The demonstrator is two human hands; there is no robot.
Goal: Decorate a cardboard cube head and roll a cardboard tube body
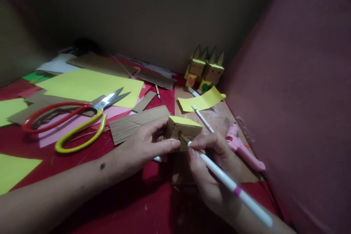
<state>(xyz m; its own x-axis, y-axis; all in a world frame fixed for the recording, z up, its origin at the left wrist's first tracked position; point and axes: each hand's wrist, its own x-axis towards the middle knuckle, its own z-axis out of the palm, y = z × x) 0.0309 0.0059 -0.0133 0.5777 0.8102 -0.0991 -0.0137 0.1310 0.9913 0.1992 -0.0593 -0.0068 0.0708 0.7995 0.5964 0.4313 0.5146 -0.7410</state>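
Observation:
My left hand (149, 140) grips a small cardboard box (189, 131) with a yellow paper top, thumb across its front face. A dark round spot shows on that face. In my right hand (212, 161) is a white marker (223, 176) with a magenta band, pinched close to its brown tip. The tip meets the box front just beside the dark spot. Behind my left hand lies a cardboard strip (137, 122), and a second white pen (202, 118) lies beyond my right hand.
Large scissors (102, 104) with red and yellow handles lie on yellow paper (93, 84) at left. A pink glue gun (244, 148) lies at right by the wall. Two cardboard figures with pointed ears (207, 69) stand at the back, behind a curled yellow strip (201, 100).

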